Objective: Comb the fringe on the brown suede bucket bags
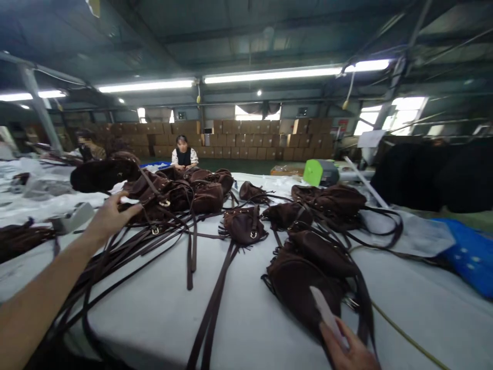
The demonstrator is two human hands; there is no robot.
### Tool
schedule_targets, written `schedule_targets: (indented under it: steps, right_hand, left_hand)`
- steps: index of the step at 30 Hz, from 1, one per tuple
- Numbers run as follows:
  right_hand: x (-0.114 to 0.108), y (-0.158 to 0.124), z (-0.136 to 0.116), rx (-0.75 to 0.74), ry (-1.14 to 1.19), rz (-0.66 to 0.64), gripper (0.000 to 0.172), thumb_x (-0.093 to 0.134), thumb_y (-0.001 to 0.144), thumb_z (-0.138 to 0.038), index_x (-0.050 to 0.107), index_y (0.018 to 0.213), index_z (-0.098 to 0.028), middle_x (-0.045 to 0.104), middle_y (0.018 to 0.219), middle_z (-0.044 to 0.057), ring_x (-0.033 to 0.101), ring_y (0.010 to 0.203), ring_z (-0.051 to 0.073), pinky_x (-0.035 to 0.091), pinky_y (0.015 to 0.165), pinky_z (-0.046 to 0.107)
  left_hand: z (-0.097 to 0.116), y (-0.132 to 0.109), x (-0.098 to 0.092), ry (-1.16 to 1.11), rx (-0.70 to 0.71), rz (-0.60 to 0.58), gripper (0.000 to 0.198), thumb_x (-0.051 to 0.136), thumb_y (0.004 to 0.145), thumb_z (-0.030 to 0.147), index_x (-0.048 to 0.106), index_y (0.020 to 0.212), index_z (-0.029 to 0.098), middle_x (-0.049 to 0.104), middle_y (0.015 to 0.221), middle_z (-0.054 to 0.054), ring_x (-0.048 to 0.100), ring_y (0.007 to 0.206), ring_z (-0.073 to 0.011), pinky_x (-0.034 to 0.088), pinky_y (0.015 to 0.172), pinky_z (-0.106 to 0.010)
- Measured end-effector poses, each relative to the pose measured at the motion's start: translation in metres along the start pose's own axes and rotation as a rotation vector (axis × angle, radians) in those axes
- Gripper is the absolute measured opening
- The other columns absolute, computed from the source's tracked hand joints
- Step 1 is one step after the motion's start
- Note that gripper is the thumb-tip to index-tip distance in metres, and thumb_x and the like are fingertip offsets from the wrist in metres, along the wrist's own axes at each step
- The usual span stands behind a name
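Note:
At the left, my left hand point(111, 218) reaches across the table, thumb and fingers closed on the edge of a dark brown bag point(148, 192). A small white patch shows at its fingertips, too blurred to name. My right hand point(346, 349), at the lower right, is closed around a thin, flat white strip point(327, 311). The strip points up and left over a large brown bag point(304, 272) lying on the table. A smaller fringed bag with a buckle point(243, 226) rests between my hands, its long straps running toward me.
More brown bags point(335, 200) and loose straps lie across the white-covered table point(154, 308). Blue plastic point(468, 257) is at the right, near a green-and-grey device point(319, 172). A person point(184, 154) sits beyond the table, another at far left. Stacked cartons point(246, 140) line the back.

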State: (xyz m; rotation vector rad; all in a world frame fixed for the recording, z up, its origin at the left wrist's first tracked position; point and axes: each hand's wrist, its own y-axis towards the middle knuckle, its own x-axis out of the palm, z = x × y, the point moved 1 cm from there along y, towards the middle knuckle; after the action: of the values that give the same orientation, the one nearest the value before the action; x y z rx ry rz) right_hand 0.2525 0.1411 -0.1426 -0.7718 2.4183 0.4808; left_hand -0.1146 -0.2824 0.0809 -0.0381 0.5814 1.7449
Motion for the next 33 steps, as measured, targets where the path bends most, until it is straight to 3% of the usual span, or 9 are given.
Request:
schedule_targets:
  steps: [3, 7, 10, 14, 18, 21, 28, 31, 33]
  right_hand:
    - [-0.04, 0.054, 0.011, 0.16, -0.017, 0.115, 0.059, 0.055, 0.068, -0.059, 0.068, 0.106, -0.015, 0.074, 0.092, 0.012, 0.069, 0.084, 0.027, 0.055, 0.073, 0.034]
    - [-0.043, 0.11, 0.01, 0.162, -0.007, -0.012, 0.064, 0.059, 0.066, -0.056, 0.066, 0.113, -0.012, 0.074, 0.087, 0.011, 0.069, 0.086, 0.029, 0.054, 0.08, 0.039]
    - [-0.009, 0.111, -0.012, -0.066, 0.068, -0.194, 0.068, 0.061, 0.068, -0.049, 0.058, 0.128, -0.017, 0.072, 0.107, 0.01, 0.063, 0.109, 0.029, 0.049, 0.095, 0.04]
    - [0.042, 0.051, -0.062, -0.365, 0.17, -0.332, 0.069, 0.056, 0.077, -0.038, 0.041, 0.143, -0.022, 0.051, 0.142, 0.006, 0.037, 0.137, 0.024, 0.03, 0.113, 0.04]
    - [0.078, -0.025, -0.101, -0.46, 0.247, -0.657, 0.055, 0.058, 0.077, -0.033, 0.054, 0.13, -0.022, 0.069, 0.115, 0.006, 0.066, 0.102, 0.024, 0.052, 0.089, 0.03]
    - [0.096, -0.061, -0.113, -0.457, 0.342, -0.822, 0.042, 0.059, 0.074, -0.033, 0.061, 0.114, -0.022, 0.073, 0.087, 0.002, 0.068, 0.073, 0.02, 0.053, 0.067, 0.023]
    - [0.115, -0.088, -0.134, -0.552, 0.431, -0.845, 0.038, 0.06, 0.072, -0.041, 0.065, 0.105, -0.023, 0.071, 0.088, 0.003, 0.066, 0.075, 0.019, 0.051, 0.069, 0.022]
    - [0.101, -0.084, -0.143, -0.582, 0.409, -0.711, 0.042, 0.057, 0.078, -0.053, 0.068, 0.102, -0.02, 0.07, 0.084, 0.005, 0.064, 0.074, 0.02, 0.052, 0.071, 0.026]
    - [0.092, -0.076, -0.135, -0.39, 0.417, -0.598, 0.047, 0.054, 0.081, -0.058, 0.069, 0.101, -0.019, 0.072, 0.084, 0.006, 0.065, 0.076, 0.021, 0.052, 0.073, 0.026]
  left_hand:
    - [-0.058, -0.066, 0.069, -0.063, -0.191, -0.497, 0.048, 0.077, 0.062, 0.046, 0.063, 0.097, 0.017, 0.069, 0.096, -0.011, 0.064, 0.096, -0.0329, 0.05, 0.079, -0.041]
    - [-0.096, -0.184, 0.139, -0.239, -0.448, -0.848, 0.062, 0.072, 0.063, 0.062, 0.06, 0.101, 0.015, 0.066, 0.091, -0.009, 0.065, 0.072, -0.0199, 0.048, 0.065, -0.03]
    - [-0.099, -0.244, 0.173, -0.359, -0.636, -0.967, 0.073, 0.067, 0.062, 0.073, 0.057, 0.108, 0.016, 0.062, 0.099, -0.01, 0.064, 0.074, -0.0174, 0.047, 0.065, -0.028]
    - [-0.093, -0.269, 0.194, -0.576, -0.82, -0.95, 0.091, 0.064, 0.063, 0.077, 0.039, 0.133, 0.025, 0.055, 0.12, -0.014, 0.065, 0.088, -0.0218, 0.049, 0.071, -0.032]
    - [-0.086, -0.265, 0.192, -0.756, -0.819, -0.877, 0.086, 0.065, 0.073, 0.066, 0.025, 0.142, 0.034, 0.056, 0.128, -0.012, 0.065, 0.098, -0.0249, 0.05, 0.08, -0.036]
    - [-0.088, -0.265, 0.176, -0.892, -0.805, -0.758, 0.082, 0.074, 0.071, 0.054, 0.035, 0.139, 0.03, 0.061, 0.124, -0.01, 0.063, 0.106, -0.0269, 0.048, 0.091, -0.037]
    - [-0.117, -0.274, 0.119, -0.925, -0.961, -0.364, 0.041, 0.073, 0.074, 0.047, 0.064, 0.099, 0.015, 0.073, 0.079, -0.009, 0.07, 0.082, -0.0276, 0.056, 0.075, -0.036]
    - [-0.129, -0.262, 0.096, -1.002, -1.075, -0.334, 0.049, 0.065, 0.077, 0.058, 0.065, 0.099, 0.014, 0.073, 0.083, -0.012, 0.07, 0.082, -0.0291, 0.057, 0.073, -0.04]
    - [-0.134, -0.248, 0.078, -0.932, -1.064, -0.312, 0.053, 0.063, 0.078, 0.059, 0.062, 0.106, 0.014, 0.072, 0.096, -0.015, 0.068, 0.092, -0.0313, 0.056, 0.078, -0.043]
